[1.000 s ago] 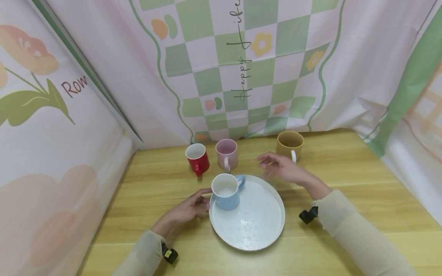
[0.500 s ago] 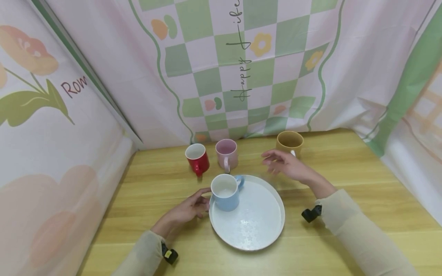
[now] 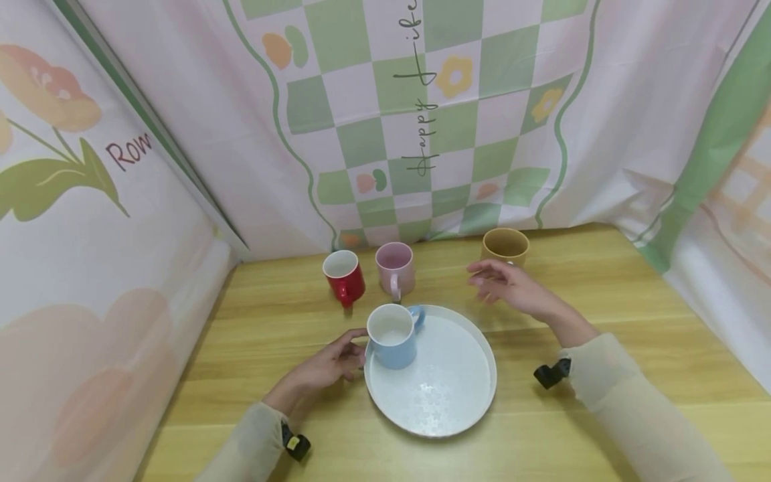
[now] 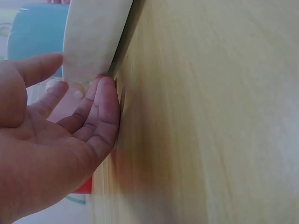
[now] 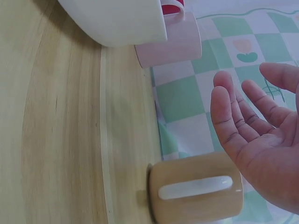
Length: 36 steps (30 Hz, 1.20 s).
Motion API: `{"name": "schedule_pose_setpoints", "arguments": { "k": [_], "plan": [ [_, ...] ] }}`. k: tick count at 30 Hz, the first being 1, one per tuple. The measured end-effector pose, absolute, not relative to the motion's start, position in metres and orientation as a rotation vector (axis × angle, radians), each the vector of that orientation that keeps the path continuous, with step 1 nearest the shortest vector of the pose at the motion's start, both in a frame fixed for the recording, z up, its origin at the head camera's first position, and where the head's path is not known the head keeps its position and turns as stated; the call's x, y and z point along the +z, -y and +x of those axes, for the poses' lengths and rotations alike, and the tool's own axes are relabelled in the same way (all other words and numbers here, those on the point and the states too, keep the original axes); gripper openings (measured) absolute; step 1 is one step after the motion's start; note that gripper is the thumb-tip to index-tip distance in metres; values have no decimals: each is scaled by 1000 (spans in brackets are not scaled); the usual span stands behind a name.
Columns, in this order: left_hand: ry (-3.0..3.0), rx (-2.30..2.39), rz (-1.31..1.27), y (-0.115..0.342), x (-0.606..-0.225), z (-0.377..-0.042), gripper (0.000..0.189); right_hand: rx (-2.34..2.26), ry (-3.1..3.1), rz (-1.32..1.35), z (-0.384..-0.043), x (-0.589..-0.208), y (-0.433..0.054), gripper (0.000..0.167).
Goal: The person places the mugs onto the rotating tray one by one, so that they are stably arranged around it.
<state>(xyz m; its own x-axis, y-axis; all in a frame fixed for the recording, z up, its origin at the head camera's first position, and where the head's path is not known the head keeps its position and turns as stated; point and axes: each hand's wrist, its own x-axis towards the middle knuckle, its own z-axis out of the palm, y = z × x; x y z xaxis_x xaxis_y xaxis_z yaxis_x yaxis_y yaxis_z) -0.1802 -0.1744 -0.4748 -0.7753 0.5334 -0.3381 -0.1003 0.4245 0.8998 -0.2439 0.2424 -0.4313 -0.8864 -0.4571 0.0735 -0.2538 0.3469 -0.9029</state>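
While the blue mug (image 3: 393, 348) stands on the white tray (image 3: 448, 388), the left hand (image 3: 325, 365), relaxed and gripping nothing, is at the tray's left rim; the empty, loosely extended right hand (image 3: 512, 288) hovers beyond the tray, near the tan mug (image 3: 504, 246).

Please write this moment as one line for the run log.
left hand: at edge of tray | right hand: empty, near brown mug | blue mug: on tray | red mug, pink mug: on table
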Motion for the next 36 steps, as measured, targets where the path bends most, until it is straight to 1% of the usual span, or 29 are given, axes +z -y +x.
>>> {"name": "schedule_pose_setpoints", "arguments": {
  "k": [16, 24, 36],
  "plan": [
    [-2086, 1372, 369, 173, -475, -180, 51, -1576, -2447, -599, -243, -434, -261, 41],
    [-2088, 1363, 373, 174, -475, -181, 51, -1562, -2451, -591, -244, -430, -267, 45],
    [-2101, 1379, 390, 173, -475, -179, 50, -1602, -2453, -541, -244, -425, -277, 43]
  ]
}}
